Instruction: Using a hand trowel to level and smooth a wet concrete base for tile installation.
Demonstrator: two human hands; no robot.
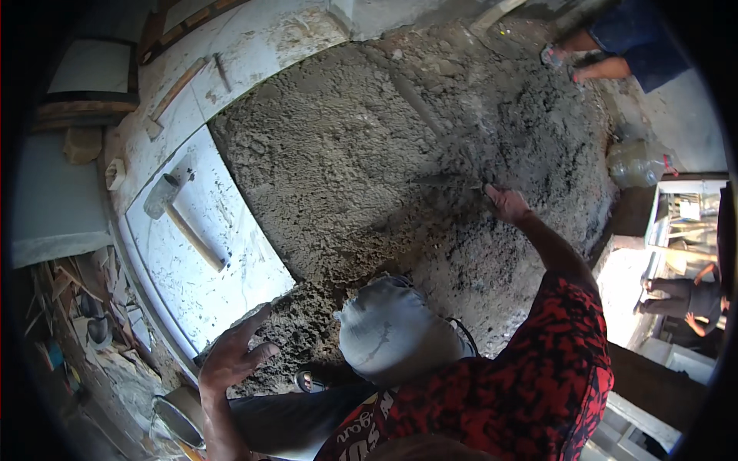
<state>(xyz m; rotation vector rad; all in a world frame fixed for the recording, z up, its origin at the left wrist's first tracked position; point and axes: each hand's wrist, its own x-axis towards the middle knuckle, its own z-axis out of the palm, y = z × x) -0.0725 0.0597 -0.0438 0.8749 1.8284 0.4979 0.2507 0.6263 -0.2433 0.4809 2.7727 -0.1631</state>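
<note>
My right hand [507, 205] is closed around the handle of a trowel, its dark blade [442, 181] pointing left over the wet grey mortar bed [330, 146]. The blade blends into the mortar, so I cannot tell whether it touches. My left hand [233, 356] holds nothing, with thumb and fingers apart, beside the near corner of a white marble-look tile [231, 253]. On that tile lies a rubber mallet [192, 230] with a dark grey head and a wooden handle. My knee, in pale worn trousers [396, 330], is bent over the mortar's near edge.
Further tiles [269, 46] run along the far left, bearing a wooden-handled hammer [175, 96]. A bucket [181, 419] stands lower left near scattered debris [92, 307]. A clear plastic bottle [638, 164] lies right. Another person's legs [607, 58] are at top right; someone else [688, 296] stands beyond the doorway.
</note>
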